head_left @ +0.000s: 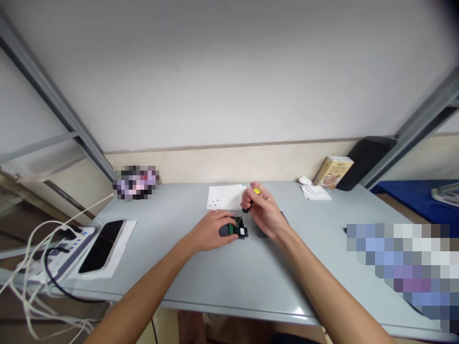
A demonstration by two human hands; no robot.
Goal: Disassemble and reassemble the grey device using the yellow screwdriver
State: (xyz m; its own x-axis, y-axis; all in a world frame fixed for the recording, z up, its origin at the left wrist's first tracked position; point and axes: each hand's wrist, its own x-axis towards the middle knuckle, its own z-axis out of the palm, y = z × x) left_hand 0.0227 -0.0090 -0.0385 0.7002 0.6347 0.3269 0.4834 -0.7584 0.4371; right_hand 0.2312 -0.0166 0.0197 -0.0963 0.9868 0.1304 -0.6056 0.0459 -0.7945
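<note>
A small dark device with a green circuit board, which looks like an opened computer mouse (242,232), lies on the desk in the middle of the view. My left hand (212,231) is closed around its left side, holding it down with the thumb near and the fingers at the far side. In my right hand (264,209) is a screwdriver (256,191) with a yellow and black handle. Its shaft slants down to the inside of the mouse; the exact tip contact is too small to tell. Behind lies a white sheet of paper (224,197) bearing several tiny dark pieces like screws.
Beneath my right wrist is a dark flat object (263,233), partly hidden. On the left of the desk (172,282) are a phone (103,246) and a power strip (73,251) with tangled cables. Tissues (315,192) and a yellow box (333,173) stand back right.
</note>
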